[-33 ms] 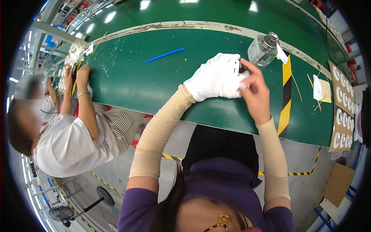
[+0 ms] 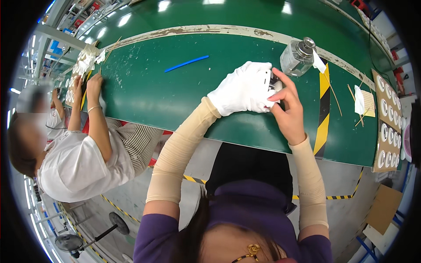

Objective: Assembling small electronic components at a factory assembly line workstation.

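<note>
My left hand [image 2: 243,90], in a white glove, is closed around a small rounded white part [image 2: 267,81] with a dark, glossy inside. The glove hides most of this part, so its exact kind does not show. My bare right hand [image 2: 288,107] reaches over from the right. Its index finger lies along the far edge of the part, while the thumb and another finger pinch together at the near side, against something white that may be the part, a cloth or the glove. Both hands are above the green table [image 2: 153,94].
A clear dispenser bottle [image 2: 297,57] with a metal top stands just beyond my hands. On the table lie a blue stick [image 2: 187,64], thin wooden sticks [image 2: 334,94] and white cloth pieces [image 2: 359,100]. A cardboard tray [image 2: 380,131] holds several round white parts. A co-worker [image 2: 87,166] works at left.
My right thumb and fingers have shifted a little to the left and now pinch more closely at the near side of the part. My left hand stays almost still.
</note>
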`<state>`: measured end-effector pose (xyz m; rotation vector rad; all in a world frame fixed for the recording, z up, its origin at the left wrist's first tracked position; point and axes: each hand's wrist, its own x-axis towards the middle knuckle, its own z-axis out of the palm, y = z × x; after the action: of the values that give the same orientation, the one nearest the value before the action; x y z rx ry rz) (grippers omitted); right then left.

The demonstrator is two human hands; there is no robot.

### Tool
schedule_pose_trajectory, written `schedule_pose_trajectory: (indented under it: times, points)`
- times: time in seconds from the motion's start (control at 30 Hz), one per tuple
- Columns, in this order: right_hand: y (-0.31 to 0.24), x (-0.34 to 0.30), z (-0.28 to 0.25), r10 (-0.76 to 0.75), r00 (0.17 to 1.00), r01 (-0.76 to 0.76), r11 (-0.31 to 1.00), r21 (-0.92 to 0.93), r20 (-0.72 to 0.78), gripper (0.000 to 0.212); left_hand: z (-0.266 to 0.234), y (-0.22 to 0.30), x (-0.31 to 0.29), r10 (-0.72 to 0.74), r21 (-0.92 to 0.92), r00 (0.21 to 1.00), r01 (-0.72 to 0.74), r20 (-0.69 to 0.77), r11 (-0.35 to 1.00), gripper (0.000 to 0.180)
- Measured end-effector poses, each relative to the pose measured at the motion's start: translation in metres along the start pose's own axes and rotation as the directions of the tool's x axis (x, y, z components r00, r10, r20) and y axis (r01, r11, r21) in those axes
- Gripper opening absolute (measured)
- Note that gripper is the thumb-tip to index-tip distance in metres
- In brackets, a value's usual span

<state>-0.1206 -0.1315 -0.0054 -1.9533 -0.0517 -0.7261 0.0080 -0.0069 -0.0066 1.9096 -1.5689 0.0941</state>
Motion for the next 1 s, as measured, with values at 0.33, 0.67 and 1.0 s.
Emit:
schedule_pose_trajectory:
  times: [0.33, 0.67, 1.0]
  points:
    - [-0.005, 0.047, -0.01, -0.179, 0.973, 0.116, 0.926, -0.359, -0.147, 0.009, 0.001, 0.009, -0.004, -0.163, 0.034, 0.987, 0.163, 0.009, 0.986, 0.08]
    - [0.004, 0.098, -0.067, -0.313, 0.945, 0.152, 0.684, -0.714, -0.099, 0.008, -0.01, 0.02, -0.008, -0.306, -0.454, 0.95, 0.298, 0.058, 0.84, 0.101]
    - [-0.01, 0.012, 0.007, 0.32, 0.943, -0.281, 0.911, 0.302, -0.088, 0.008, 0.017, 0.008, -0.005, -0.33, -0.617, 0.944, 0.261, 0.002, 0.742, 0.083]
